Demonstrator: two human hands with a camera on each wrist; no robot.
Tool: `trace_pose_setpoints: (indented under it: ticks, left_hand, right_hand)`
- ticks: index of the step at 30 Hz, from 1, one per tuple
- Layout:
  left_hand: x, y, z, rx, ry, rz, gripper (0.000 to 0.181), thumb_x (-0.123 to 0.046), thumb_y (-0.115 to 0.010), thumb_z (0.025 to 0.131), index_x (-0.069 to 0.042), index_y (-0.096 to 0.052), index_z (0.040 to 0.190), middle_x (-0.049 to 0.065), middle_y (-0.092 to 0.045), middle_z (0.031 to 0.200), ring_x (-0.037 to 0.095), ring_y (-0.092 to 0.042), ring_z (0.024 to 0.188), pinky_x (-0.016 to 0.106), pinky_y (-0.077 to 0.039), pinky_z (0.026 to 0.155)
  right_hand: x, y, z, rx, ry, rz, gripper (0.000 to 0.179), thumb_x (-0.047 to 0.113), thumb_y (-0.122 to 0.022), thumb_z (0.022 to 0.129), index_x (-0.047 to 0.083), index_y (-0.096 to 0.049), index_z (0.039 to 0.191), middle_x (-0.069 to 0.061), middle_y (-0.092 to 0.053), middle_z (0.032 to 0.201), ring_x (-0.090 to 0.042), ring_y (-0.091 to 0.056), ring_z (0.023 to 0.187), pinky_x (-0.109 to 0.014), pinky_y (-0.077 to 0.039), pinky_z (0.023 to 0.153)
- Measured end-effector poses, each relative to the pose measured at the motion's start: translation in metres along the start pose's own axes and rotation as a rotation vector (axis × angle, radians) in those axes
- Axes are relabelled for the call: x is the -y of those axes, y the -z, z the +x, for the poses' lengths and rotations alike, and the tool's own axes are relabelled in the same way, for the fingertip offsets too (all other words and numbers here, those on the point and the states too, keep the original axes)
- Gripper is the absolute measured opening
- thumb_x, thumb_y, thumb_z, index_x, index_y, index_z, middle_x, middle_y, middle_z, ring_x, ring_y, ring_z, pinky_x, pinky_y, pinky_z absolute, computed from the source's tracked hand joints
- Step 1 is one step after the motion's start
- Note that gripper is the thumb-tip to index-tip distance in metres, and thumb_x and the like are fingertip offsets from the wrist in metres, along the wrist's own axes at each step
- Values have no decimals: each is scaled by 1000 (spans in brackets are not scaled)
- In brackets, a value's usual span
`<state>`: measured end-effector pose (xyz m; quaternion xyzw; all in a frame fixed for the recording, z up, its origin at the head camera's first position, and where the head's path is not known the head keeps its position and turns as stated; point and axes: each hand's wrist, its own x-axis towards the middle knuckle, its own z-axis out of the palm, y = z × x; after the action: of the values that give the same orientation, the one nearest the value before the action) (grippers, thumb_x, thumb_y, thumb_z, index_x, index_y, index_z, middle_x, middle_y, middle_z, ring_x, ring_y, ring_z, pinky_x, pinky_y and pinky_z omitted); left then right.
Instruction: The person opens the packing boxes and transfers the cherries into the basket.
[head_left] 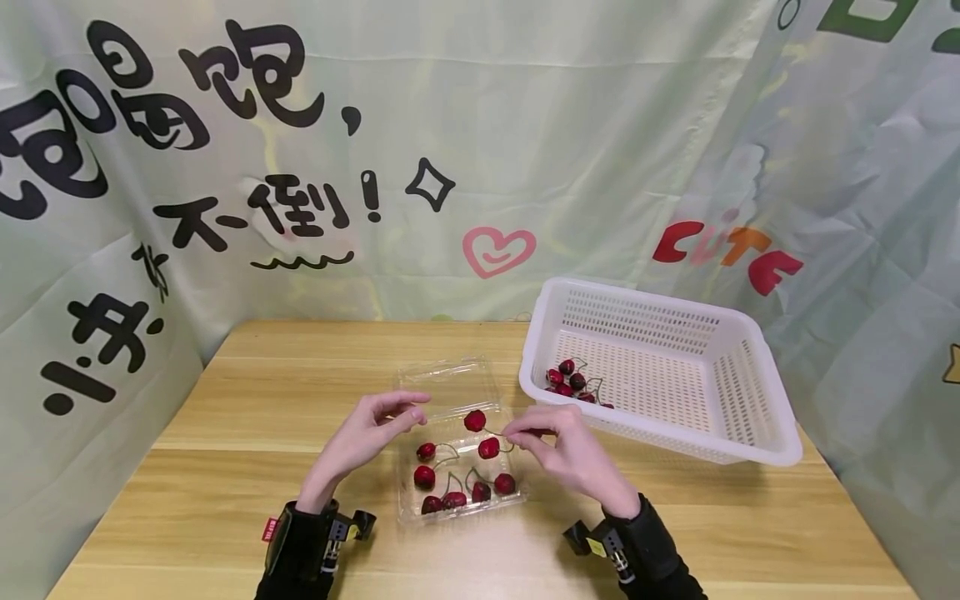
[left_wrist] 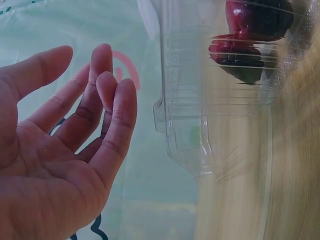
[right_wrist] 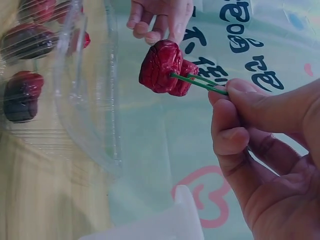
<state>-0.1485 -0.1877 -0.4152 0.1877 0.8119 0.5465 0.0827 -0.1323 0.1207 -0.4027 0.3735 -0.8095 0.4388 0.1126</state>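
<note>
Your clear plastic box [head_left: 468, 467] has six dark red cherries [head_left: 424, 477] inside. The white plastic basket [head_left: 652, 375] has more red cherries [head_left: 577, 381] in its near left corner. Your right hand [head_left: 566, 446] pinches the thin green stems [right_wrist: 200, 84] of two shiny red cherries [head_left: 489, 448] above the box. The stems run sideways; the fruit points left. Your left hand [head_left: 371, 429] is loose, holding nothing. The box's clear lid [head_left: 450, 385] lies folded back behind it.

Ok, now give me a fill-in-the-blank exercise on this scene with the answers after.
The right hand pinches two cherries by their green ____.
The left hand holds ____.
The basket stands nearer the ____ hand than the other.
The pink smiling shape on the cloth is a ____.
Missing words: stems; nothing; right; heart.
</note>
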Motion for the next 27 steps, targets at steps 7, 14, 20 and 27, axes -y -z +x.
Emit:
trace_pose_setpoints:
  ticks: [7, 14, 20, 27]
  left_hand:
    - [1, -1, 0, -2, 10, 8, 36, -18, -58, 102, 0, -61, 133, 28, -70, 111, 37, -69, 103, 37, -60, 91]
    - [0, -1, -2, -16, 24, 42, 38, -19, -59, 102, 1, -60, 134, 27, -71, 112, 39, -69, 103, 36, -60, 90]
    - [0, 0, -3, -49, 29, 88, 37, -19, -60, 101, 1, -61, 132, 24, -72, 112, 35, -70, 99, 36, -60, 87]
    - [-1, -1, -2, -44, 10, 93, 37, -18, -62, 100, 0, -62, 131, 24, -72, 112, 32, -71, 96, 35, -61, 84]
  right_hand:
    - [1, 8, 0, -172, 102, -20, 21, -12, -75, 78, 4, -77, 92, -10, -77, 84, -15, -71, 73, -18, -58, 71]
    - [4, 22, -3, -277, 104, 36, 25, -20, -71, 77, -2, -76, 93, -14, -74, 82, -10, -69, 76, -13, -56, 72]
    - [6, 32, -5, -375, 109, 39, 26, -24, -68, 77, -5, -75, 94, -16, -72, 82, -3, -66, 77, -12, -54, 66]
    - [1, 43, -6, -491, 99, -100, 25, -24, -69, 76, -5, -76, 92, -14, -73, 80, -6, -65, 75, -9, -50, 70]
